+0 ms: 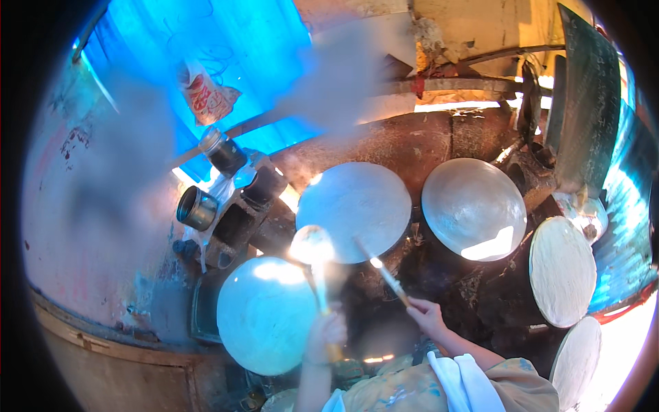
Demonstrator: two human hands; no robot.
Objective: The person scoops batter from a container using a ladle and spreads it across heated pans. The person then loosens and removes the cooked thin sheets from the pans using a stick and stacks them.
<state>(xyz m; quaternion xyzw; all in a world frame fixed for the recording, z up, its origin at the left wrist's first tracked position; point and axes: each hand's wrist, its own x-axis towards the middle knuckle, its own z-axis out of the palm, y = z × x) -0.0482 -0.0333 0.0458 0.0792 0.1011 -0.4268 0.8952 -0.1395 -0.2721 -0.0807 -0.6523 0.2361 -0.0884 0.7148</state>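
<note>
Pale discs (353,209) lie ahead. Fingers closed, left hand (326,333) holds a round-headed tool (312,245), right hand (427,317) a blade (386,273), end-gripped probably for reach.

Daylight glows through the blue sheet (240,75) at far left and burns out at near right. Glare whitens the ladle (312,245) and hazes the left hand (326,333). Blurred grey smudges veil left and far centre; edges curve into black.
</note>
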